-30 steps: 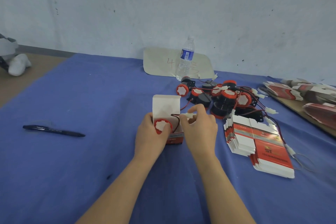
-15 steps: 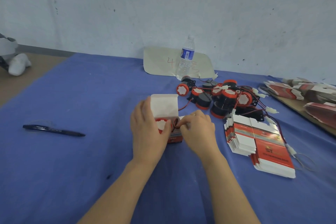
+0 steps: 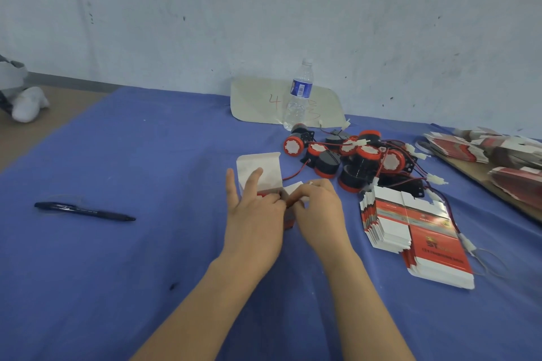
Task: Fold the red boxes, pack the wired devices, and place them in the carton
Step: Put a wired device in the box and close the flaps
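On the blue cloth-covered table [image 3: 146, 155], the small red cardboard box [image 3: 289, 220] stands upright between both hands with its white lid flap [image 3: 259, 167] raised. Only a sliver of red shows at its mouth, so its contents cannot be told. The left hand [image 3: 255, 214] holds the box, two fingers straight against the lid and the rest curled over the opening, while the right hand [image 3: 319, 211] pinches the white side flap [image 3: 293, 187], and nearby lie a tangled pile of black-and-red wired devices [image 3: 352, 161] and a fanned stack of flat red-and-white box blanks [image 3: 416, 228].
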`<state>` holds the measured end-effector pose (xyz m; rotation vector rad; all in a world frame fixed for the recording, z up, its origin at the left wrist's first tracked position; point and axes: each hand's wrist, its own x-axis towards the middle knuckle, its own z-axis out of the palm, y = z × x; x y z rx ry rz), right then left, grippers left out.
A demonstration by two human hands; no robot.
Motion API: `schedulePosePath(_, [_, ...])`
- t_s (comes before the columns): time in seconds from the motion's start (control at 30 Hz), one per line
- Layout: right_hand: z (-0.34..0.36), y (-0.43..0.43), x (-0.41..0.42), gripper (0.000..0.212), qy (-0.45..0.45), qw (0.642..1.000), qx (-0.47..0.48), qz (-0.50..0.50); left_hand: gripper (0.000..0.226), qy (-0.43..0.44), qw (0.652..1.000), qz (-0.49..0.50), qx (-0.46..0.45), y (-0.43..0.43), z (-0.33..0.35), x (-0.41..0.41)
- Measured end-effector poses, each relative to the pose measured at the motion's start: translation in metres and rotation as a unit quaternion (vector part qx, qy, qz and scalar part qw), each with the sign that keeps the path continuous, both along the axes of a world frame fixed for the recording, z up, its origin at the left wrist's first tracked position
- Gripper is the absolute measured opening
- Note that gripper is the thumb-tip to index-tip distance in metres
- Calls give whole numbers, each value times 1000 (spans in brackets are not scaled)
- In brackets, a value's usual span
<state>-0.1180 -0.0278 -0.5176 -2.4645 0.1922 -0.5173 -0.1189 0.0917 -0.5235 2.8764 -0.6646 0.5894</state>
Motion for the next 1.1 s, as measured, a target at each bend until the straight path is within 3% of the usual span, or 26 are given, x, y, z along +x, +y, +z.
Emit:
schedulePosePath(0.5, [-10,3,3,46,-27,998,48,37,39,-35,999,-3,27,-3,-3,-2])
schedulePosePath(0.6, [-15,5,5,28,-55,994,91,-10,35,-44,998,17,32,-5,-5,-3])
schedulePosePath(0.73, [-19,6,6,11,-74,994,71,-25,30,-55,998,40,3,-5,-6,-6])
schedulePosePath(0.9, [-20,4,8,18,-63,998,-28,-2,32,-63,997,49,-3,-4,-2,-8])
schedulePosePath(1.1, [-17,0,8,14,-16,999,44,-21,24,-47,999,23,-9,1,-4,-7])
